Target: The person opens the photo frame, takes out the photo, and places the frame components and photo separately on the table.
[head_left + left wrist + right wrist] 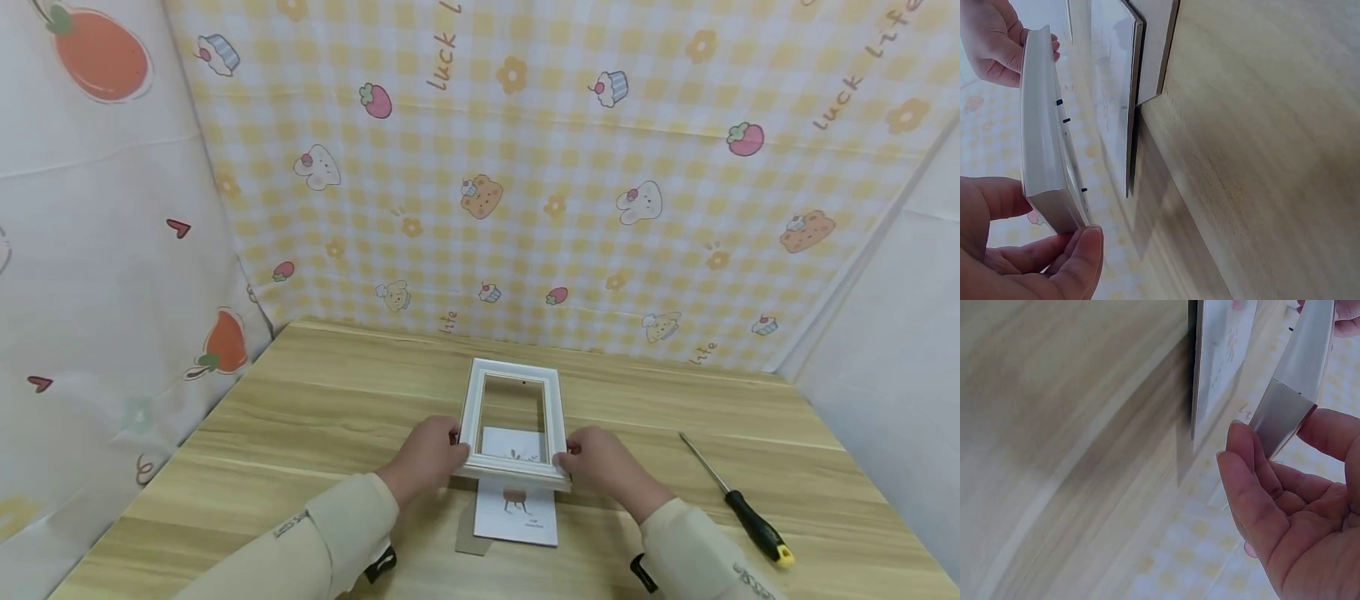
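Note:
A white picture frame [553,417] with no panel in its opening is held above the table by both hands. My left hand [427,458] pinches its near left corner, and my right hand [603,462] grips the near right corner. Small dark tabs [1066,120] stick out along the underside of the frame in the left wrist view. Below the frame lies a white printed picture [517,529], partly seen through the opening. A greyish-brown board [471,537] shows from under the picture's left side. Thumb and fingers [1254,494] press the frame's edge in the right wrist view.
On the right of the wooden table [337,392] lies a screwdriver [757,525] with a black and yellow handle, its tip pointing away. A yellow checked cloth [525,250] hangs behind the table. White patterned cloth [97,275] stands along the left side.

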A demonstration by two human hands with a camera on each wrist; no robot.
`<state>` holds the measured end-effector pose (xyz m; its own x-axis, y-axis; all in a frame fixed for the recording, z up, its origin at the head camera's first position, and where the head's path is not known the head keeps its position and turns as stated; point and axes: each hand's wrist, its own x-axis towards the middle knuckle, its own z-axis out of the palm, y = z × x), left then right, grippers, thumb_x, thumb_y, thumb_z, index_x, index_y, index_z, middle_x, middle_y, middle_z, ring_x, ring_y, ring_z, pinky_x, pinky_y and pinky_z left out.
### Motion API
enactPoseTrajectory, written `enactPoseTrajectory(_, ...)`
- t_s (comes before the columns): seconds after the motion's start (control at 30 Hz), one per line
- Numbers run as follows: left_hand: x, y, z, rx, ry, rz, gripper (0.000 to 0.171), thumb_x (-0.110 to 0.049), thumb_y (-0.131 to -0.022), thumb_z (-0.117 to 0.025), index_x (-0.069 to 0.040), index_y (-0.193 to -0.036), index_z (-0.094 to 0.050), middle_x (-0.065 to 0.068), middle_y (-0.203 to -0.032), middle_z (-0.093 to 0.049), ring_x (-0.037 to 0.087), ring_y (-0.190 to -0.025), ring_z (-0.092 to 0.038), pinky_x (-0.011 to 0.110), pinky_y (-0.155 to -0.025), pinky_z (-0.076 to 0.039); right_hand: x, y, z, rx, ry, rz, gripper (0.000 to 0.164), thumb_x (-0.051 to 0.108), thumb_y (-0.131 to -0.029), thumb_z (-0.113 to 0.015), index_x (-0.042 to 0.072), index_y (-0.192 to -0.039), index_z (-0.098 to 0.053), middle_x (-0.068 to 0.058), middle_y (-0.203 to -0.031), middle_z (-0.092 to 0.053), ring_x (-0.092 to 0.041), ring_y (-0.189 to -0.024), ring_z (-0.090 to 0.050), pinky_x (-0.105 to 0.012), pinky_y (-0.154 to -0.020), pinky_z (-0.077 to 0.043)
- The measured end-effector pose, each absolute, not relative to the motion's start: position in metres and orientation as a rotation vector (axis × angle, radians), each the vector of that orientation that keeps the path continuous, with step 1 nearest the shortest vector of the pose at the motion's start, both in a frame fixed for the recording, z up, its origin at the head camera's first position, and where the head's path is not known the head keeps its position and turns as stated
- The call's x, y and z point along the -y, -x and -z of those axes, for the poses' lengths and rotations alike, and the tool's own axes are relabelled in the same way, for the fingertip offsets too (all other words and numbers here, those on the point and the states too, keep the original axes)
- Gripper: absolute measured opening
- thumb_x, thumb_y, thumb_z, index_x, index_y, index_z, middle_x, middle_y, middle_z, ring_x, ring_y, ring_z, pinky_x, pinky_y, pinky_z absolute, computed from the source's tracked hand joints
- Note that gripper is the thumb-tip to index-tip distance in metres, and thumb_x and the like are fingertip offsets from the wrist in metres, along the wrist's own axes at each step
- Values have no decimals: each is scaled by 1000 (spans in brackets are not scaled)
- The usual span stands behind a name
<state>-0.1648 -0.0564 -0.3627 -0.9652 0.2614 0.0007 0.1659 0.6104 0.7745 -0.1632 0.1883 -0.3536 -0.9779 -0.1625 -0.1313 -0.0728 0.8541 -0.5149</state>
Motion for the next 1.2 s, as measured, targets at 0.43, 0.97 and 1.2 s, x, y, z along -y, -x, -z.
enactPoseTrajectory(0.43, 53, 180, 363, -2666, -290, -1348, 17, -3, -85, -59, -4, -71, -50, 3, -63, -47, 14, -56, -44, 27, -52, -38, -190, 187, 354, -2862, 195, 681, 24, 12, -89, -63, 6, -67, -59, 1, -57, -45, -12, -54, -40, -25, -52, -33)
enactPoseTrajectory(0.97, 47, 205, 362, -2678, -222, -1287, 28, -3, -87, -56, -10, -65, -41, 0, -61, -41, 13, -55, -40, 25, -52, -34, -191, 213, 362, -2883, 161, 695, 29, 14, -92, -59, 6, -64, -55, 0, -55, -45, -13, -53, -40, -25, -51, -34)
enactPoseTrajectory(1.2, 45, 216, 368, -2721, -207, -1275, 26, -1, -84, -54, -10, -64, -40, 0, -61, -40, 15, -57, -40, 25, -53, -33, -189, 222, 364, -2861, 92, 735, 24, 15, -93, -60, 3, -71, -61, -1, -59, -48, -14, -55, -43, -25, -51, -36)
